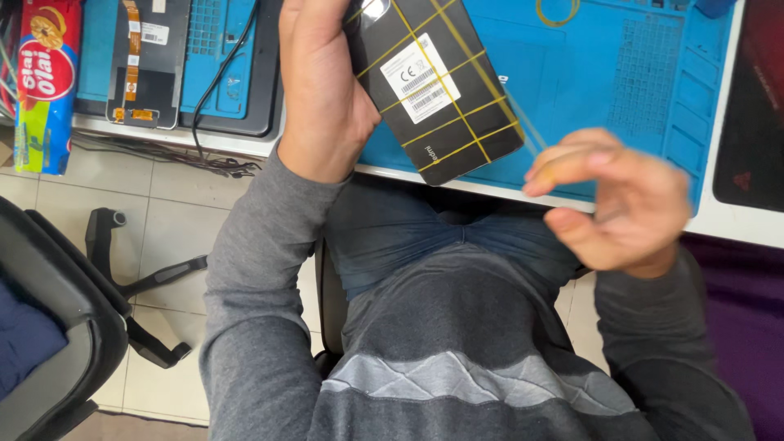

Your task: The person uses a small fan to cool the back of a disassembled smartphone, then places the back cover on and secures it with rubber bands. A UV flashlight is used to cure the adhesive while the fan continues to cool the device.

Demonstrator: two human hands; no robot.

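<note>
Head view — phone (437,86) in left grip (322,90)

Pale square-tiled floor (155,220) with grey grout lines, lower left of frame. White-edged workbench (719,222) runs across the top, sloping down to the right, topped with a blue silicone work mat (645,90) moulded into small compartments. Black mat with a red mark (750,122) at far right. Second blue mat on a dark tray (214,73), upper left, with a thin black cable (214,98) trailing over the edge. Black office chair (57,327) with wheeled base, left edge. Light even, soft shadows.
</note>
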